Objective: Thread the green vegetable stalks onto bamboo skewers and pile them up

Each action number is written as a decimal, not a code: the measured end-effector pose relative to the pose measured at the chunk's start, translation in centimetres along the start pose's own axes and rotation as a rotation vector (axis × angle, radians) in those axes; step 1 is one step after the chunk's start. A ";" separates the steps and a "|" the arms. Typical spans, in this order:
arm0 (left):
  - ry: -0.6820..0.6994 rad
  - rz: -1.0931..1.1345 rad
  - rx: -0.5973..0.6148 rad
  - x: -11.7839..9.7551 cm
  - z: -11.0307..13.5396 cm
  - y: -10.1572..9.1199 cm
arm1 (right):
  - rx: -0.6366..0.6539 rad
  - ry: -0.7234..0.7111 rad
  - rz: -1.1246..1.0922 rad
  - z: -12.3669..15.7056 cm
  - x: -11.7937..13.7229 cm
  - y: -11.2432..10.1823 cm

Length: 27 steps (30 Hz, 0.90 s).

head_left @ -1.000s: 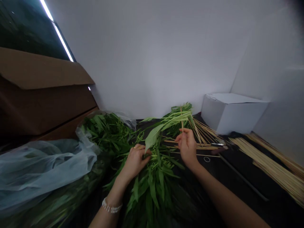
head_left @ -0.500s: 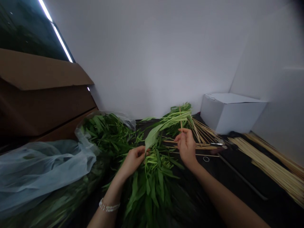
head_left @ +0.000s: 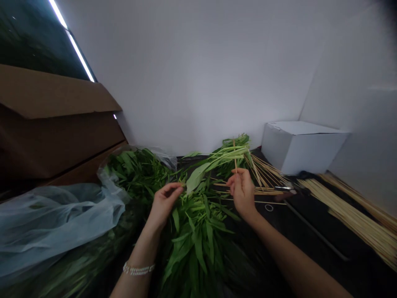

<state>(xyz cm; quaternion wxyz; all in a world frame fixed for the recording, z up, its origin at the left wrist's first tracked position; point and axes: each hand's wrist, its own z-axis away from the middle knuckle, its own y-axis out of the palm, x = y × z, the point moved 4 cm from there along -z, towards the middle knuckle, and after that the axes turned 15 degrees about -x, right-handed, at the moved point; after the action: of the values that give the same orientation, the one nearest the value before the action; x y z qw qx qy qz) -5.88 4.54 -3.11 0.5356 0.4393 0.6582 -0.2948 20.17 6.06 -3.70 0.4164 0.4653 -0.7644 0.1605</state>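
My right hand [head_left: 242, 191] grips the lower end of a thin bamboo skewer [head_left: 235, 163] that stands roughly upright. Pale green stems [head_left: 228, 155] lie across the skewer, apparently threaded on it. From them a broad leaf [head_left: 197, 178] droops to the left. Just left of that leaf's tip, my left hand [head_left: 164, 203] has thumb and fingers closed in a pinch; what is between them is too small to make out. Under both hands spreads a pile of leafy greens [head_left: 198, 240] with long narrow leaves.
More greens [head_left: 136, 169] fill a clear plastic bag [head_left: 71, 215] at left, below a cardboard box [head_left: 56, 136]. Behind my right hand lie skewers with leaves [head_left: 262, 171]. A white box [head_left: 297, 145], a small ring [head_left: 269, 207] and bundled sticks [head_left: 347, 211] are at right.
My left hand has moved left and slightly up, away from the broad leaf's tip. My right hand holds the skewer in nearly the same place.
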 end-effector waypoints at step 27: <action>-0.271 0.384 -0.179 -0.1 0.1 -0.2 | 0.553 -0.684 0.349 5.1 1.0 2.6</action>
<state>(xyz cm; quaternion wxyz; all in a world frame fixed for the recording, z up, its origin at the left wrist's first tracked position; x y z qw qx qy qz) -6.07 4.36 -3.08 0.7018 0.4637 0.5085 -0.1844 15.24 3.59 -5.62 -0.0321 0.4497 -0.8530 0.2630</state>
